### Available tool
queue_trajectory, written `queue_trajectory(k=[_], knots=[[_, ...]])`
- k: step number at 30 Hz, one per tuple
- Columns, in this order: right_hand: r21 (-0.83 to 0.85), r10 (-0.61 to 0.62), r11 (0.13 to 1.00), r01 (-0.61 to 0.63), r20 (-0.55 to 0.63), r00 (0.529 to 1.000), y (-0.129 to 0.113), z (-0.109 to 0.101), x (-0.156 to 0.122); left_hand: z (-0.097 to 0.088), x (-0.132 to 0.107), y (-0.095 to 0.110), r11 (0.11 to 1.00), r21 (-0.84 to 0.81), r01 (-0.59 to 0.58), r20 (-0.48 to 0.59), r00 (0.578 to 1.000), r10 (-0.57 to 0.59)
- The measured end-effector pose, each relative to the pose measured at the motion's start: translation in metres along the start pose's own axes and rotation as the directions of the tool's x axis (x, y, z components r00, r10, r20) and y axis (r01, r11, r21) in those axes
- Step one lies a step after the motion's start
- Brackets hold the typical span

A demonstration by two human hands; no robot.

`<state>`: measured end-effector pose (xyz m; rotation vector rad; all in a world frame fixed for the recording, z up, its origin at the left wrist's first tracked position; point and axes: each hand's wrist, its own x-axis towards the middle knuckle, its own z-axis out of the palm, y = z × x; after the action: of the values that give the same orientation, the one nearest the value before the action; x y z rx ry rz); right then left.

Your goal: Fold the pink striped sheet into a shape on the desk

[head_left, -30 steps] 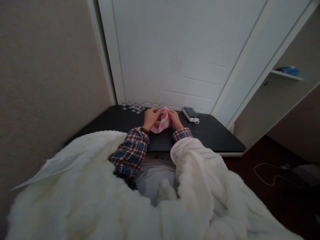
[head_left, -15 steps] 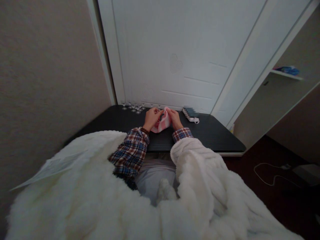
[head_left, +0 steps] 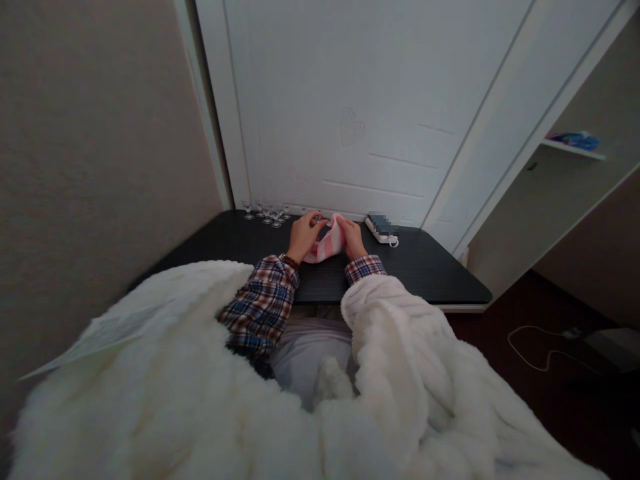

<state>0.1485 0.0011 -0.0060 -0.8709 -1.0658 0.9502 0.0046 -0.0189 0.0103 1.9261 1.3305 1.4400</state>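
Observation:
Both hands meet over the far middle of a black table (head_left: 420, 267). My left hand (head_left: 303, 235) and my right hand (head_left: 353, 239) are closed on a pink and white striped cloth (head_left: 327, 247), one on each side of it. Something small and dark sits between my fingertips at the top of the cloth; I cannot make out what it is. Plaid cuffs show at both wrists, and a dark bead bracelet circles my left wrist.
Several tiny clear glasses (head_left: 267, 213) stand along the table's back edge at the left. A phone on a white pack (head_left: 383, 228) lies to the right of my hands. A white fluffy blanket (head_left: 200, 373) covers my lap. A white door stands behind the table.
My fingers have shifted slightly on the cloth, and its top edge now stands a little more upright between my hands. Nothing else has moved.

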Motion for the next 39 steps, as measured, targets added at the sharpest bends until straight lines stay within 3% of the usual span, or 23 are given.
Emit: queue_trajectory(k=[8,12,21,30,36,39], knots=[[0.061,0.016,0.998,-0.014,-0.033,0.999,0.004,-0.001,0.004,0.003,0.004,-0.008,0.986,0.162,0.031,0.093,0.995,-0.047],[0.071,0.02,0.997,-0.017,-0.049,0.999,0.005,-0.002,0.005,0.005,0.003,-0.008,0.973,0.227,-0.028,0.176,0.984,-0.013],[0.067,-0.008,0.998,0.011,-0.038,0.999,0.001,0.0,0.003,0.006,0.005,-0.008,0.965,0.261,-0.022,0.192,0.981,-0.03],[0.002,-0.039,0.999,0.039,-0.024,0.999,0.002,0.002,0.005,0.004,0.007,-0.012,0.983,-0.027,0.182,0.177,0.969,-0.175],[-0.236,0.018,0.971,-0.038,-0.085,0.996,0.005,-0.002,0.007,0.003,0.009,-0.012,0.896,-0.304,0.323,0.17,0.944,-0.283],[-0.245,0.005,0.969,-0.032,-0.11,0.994,0.006,-0.002,0.008,0.002,0.01,-0.009,0.829,-0.37,0.419,0.246,0.905,-0.348]])
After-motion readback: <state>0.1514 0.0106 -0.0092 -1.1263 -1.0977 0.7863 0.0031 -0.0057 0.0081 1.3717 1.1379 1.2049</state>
